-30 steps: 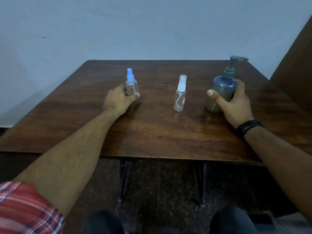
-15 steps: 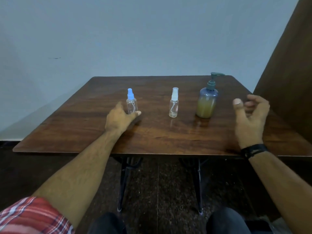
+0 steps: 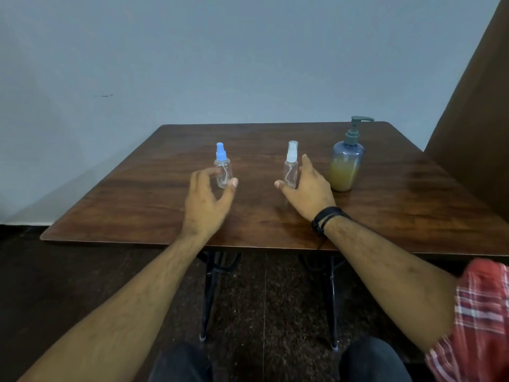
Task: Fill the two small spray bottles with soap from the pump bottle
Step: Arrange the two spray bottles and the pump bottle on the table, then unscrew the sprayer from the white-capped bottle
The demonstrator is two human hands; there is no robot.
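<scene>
Three bottles stand upright in a row on the dark wooden table (image 3: 154, 216). The clear spray bottle with a blue cap (image 3: 223, 169) is on the left. My left hand (image 3: 206, 202) is cupped loosely around its base, fingers on its left and thumb on its right, spread apart. The clear spray bottle with a white cap (image 3: 291, 172) stands in the middle. My right hand (image 3: 305, 191) is open beside it, with the bottle between thumb and index finger. The blue pump bottle (image 3: 347, 166), about half full of yellow soap, stands untouched just right of that hand.
A pale wall rises behind the table. A brown panel (image 3: 473, 119) stands close to the table's far right corner. The near table edge (image 3: 248, 244) runs above my knees, with black metal legs under it.
My right hand let go of the pump bottle, drew back, then moved left to the white-capped spray bottle. My left hand loosened around the blue-capped bottle. The camera pulled back.
</scene>
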